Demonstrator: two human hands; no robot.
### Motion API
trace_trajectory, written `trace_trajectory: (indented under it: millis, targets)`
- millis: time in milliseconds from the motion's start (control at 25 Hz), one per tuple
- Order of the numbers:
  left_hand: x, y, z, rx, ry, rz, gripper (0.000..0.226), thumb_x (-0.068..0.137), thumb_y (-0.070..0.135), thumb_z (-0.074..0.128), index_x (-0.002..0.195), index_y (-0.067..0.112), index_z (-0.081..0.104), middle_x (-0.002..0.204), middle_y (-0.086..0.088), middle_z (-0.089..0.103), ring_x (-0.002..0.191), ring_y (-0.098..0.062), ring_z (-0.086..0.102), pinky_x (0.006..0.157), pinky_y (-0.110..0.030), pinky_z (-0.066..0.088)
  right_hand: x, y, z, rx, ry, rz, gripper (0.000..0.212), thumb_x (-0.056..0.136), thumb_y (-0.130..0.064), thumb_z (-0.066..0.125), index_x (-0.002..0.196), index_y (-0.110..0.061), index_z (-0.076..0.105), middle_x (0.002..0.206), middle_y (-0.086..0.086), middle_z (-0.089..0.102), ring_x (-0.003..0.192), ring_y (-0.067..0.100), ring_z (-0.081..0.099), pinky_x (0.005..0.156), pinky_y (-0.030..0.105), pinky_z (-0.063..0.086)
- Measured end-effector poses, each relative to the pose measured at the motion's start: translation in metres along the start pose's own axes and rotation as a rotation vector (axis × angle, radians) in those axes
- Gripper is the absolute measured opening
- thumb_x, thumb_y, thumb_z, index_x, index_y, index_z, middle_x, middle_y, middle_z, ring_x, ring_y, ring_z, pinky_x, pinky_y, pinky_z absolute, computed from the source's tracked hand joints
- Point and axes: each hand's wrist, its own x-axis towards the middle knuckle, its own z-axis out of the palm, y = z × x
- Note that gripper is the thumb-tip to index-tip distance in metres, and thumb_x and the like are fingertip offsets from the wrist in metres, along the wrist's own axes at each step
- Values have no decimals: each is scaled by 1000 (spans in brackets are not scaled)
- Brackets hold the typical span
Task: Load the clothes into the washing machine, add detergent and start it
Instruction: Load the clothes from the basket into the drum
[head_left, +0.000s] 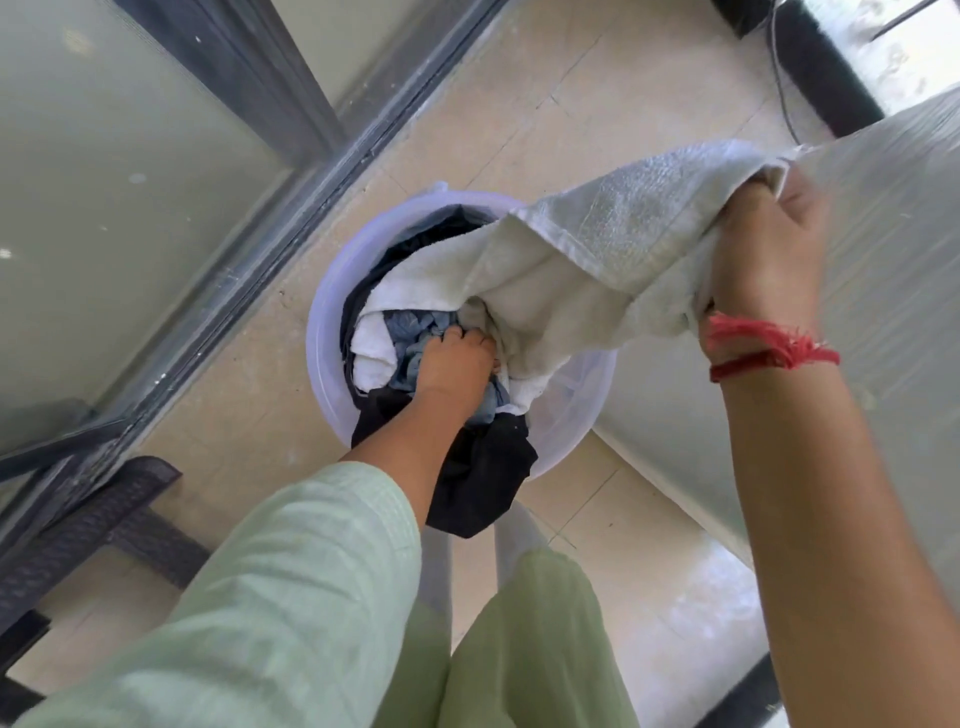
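Clothes (415, 343): heaped in lilac plastic tub (324, 332) on floor. Right hand (763, 249) clenched on white towel (587, 260), lifting it; left hand (457, 364) closed on blue garment in the heap. Step: unloading. Next: carry towel into washer, seemingly alongside.

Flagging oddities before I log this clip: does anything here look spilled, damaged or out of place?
One thing: a dark garment hangs over the near rim of the tub toward the floor instead of lying inside. Otherwise nothing is spilled or damaged. The right hand holds up a white towel; the left hand digs into the clothes.
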Motion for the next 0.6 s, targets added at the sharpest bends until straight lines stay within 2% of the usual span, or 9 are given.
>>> trace_trajectory:
  millis: [120,200,320,440,520,600]
  targets:
    - [-5,-11,-8,-2,-31,37,26,94,22,50,115,8,58,118,-9,54,112,-27,48,83,-35,43,-12,9,0,19,4,71,14,74,-11,40,62,-18,45,70,6,45,69,17,44,62,30,38]
    - [-19,-24,-10,-8,-54,65,22,95,18,48,105,6,63,111,-9,57,106,-26,51,78,-34,40,-15,9,1,12,-11,93,12,75,-13,40,68,-16,50,76,8,49,72,17,48,65,31,41]
    - [-43,-47,-17,-345,154,59,14,92,16,54,93,8,66,97,-8,55,93,-29,52,71,-33,31,-33,6,-1,-74,-88,84,18,82,-12,40,68,-18,50,74,3,50,73,15,48,66,31,41]
    - [-76,-57,-49,-666,398,20,10,89,15,59,86,6,61,92,-6,48,87,-21,49,75,-29,38,-59,-2,-14,-97,-149,88,18,83,-12,40,77,-6,56,76,5,52,73,14,48,66,31,41]
    - [-110,-51,-86,-836,438,19,12,90,16,56,84,5,57,96,-4,44,89,-10,44,81,-15,35,-83,-19,-26,-88,-149,92,18,80,-15,38,76,-7,54,74,3,50,71,12,46,63,28,39]
    - [-141,-42,-122,-928,415,49,14,89,19,55,82,7,55,95,-2,45,87,-4,43,79,-6,32,-104,-47,-36,-70,-144,73,18,78,-15,37,72,-5,51,71,2,47,69,11,43,60,28,38]
